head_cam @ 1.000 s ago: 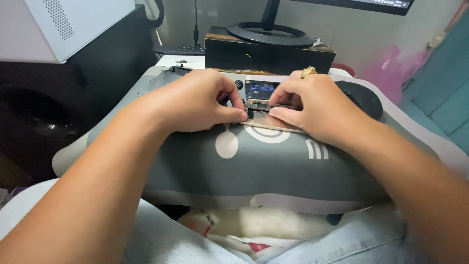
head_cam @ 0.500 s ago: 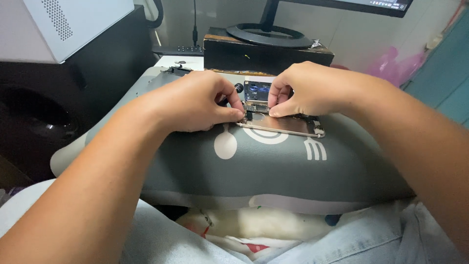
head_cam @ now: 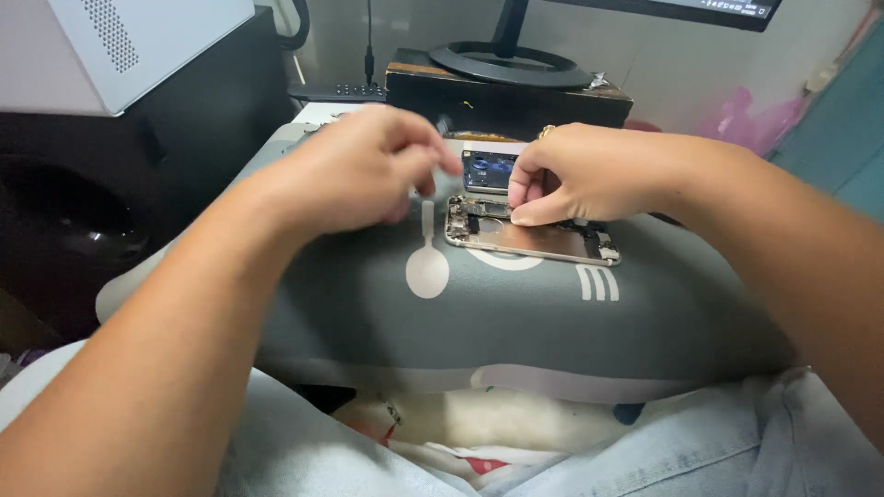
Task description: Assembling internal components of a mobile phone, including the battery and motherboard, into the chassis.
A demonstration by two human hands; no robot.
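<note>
An opened phone chassis (head_cam: 529, 235), metallic and gold-toned with its inner parts bared, lies flat on a grey cushion (head_cam: 516, 313), long side running left to right. Its far left corner is partly covered by fingers (head_cam: 527, 198).

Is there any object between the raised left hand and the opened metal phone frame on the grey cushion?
Nothing visible. The left hand hovers blurred just left of the opened metal phone frame on the grey cushion; only the right hand rests fingertips on the frame's upper part.
</note>
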